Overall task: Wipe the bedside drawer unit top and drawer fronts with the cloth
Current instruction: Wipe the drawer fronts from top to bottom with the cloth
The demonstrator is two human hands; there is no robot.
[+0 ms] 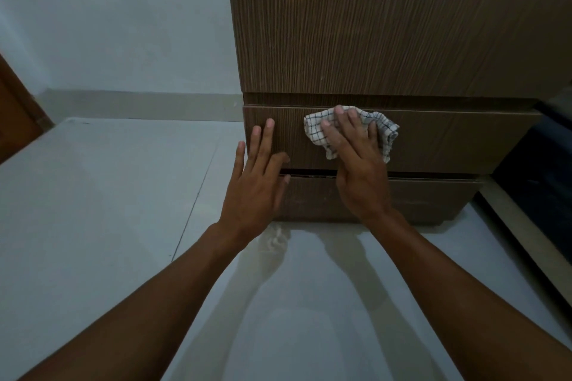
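Observation:
The brown wood-grain drawer unit [387,40] fills the upper right, seen from low down. Its tall upper drawer front sits above a narrower middle drawer front [448,139] and a low bottom panel [433,198]. A white cloth with a dark check pattern [385,128] lies bunched against the middle drawer front. My right hand [356,158] presses flat on the cloth, fingers spread over it. My left hand [257,173] rests flat and empty on the same drawer front near its left edge, fingers apart. The unit's top is out of sight.
A pale glossy tiled floor [108,195] stretches in front of the unit and to the left. A light wall with a skirting strip [139,105] stands behind. A brown door edge [15,120] shows at far left, and dark furniture [538,170] at the right.

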